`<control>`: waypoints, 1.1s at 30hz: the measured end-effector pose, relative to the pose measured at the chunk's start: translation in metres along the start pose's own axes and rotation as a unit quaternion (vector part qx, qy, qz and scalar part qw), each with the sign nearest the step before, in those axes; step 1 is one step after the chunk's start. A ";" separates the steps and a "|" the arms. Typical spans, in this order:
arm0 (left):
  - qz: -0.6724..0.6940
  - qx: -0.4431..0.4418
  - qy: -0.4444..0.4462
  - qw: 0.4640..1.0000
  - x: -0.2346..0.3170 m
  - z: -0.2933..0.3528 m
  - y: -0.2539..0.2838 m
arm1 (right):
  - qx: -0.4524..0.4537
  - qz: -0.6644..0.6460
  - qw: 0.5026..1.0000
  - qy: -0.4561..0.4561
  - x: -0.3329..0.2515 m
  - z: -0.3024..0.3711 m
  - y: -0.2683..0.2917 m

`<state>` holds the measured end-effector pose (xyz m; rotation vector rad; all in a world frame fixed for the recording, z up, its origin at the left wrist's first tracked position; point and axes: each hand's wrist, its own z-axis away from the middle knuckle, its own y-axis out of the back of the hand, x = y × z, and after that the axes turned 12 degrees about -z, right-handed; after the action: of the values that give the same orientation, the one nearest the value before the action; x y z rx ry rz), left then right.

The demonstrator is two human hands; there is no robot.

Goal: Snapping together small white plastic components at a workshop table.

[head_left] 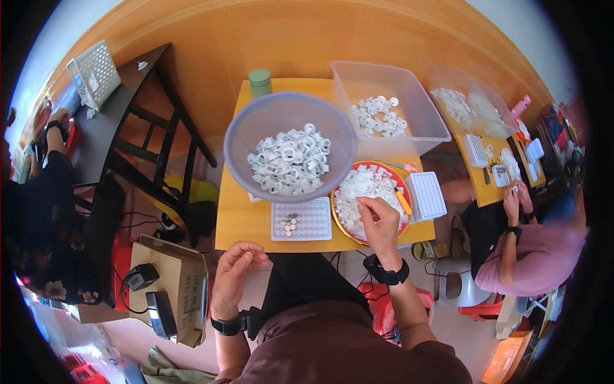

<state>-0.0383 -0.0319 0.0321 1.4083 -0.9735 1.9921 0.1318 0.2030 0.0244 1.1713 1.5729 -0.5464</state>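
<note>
My right hand (382, 225) is over the red-rimmed round tray (334, 216), its thumb and fingers pinched together. Whatever is between them is too small to make out. Small white plastic pieces (364, 189) are heaped in that tray, and an orange-handled tool (403, 201) lies at its right side. Just off the table's front edge, my left hand (238, 270) is held with fingers and thumb together; anything inside is hidden. Between the hands lies a white compartment tray (320, 227) with several small round discs (289, 225) on its left part.
A grey basket (240, 134) of white ring-shaped parts stands on the yellow table (233, 224). Behind are a clear bin (428, 131) and a green canister (260, 82). Another white tray (427, 195) and pink-handled scissors (409, 167) lie rightward. People sit at both sides.
</note>
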 end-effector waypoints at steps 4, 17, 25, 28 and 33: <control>-0.002 -0.017 0.004 1.000 0.002 -0.012 0.012 | -0.140 0.022 0.985 0.097 -0.033 -0.037 -0.037; -0.022 -0.016 0.004 1.000 0.001 -0.046 0.005 | -0.489 0.255 0.824 0.132 0.039 -0.115 -0.132; 0.006 -0.004 0.034 0.999 -0.015 -0.035 0.014 | -0.413 0.217 0.885 -0.001 0.026 -0.122 -0.126; 0.015 -0.007 0.036 0.999 -0.017 -0.035 0.012 | -0.364 0.171 0.916 0.013 0.023 -0.122 -0.118; 0.019 -0.006 0.032 0.999 -0.017 -0.037 0.007 | -0.340 0.027 0.937 -0.079 -0.012 -0.109 -0.103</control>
<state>-0.0592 -0.0067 0.0066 1.3200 -0.9894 2.0422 -0.0104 0.2439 0.0507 0.6191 1.4140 -0.0318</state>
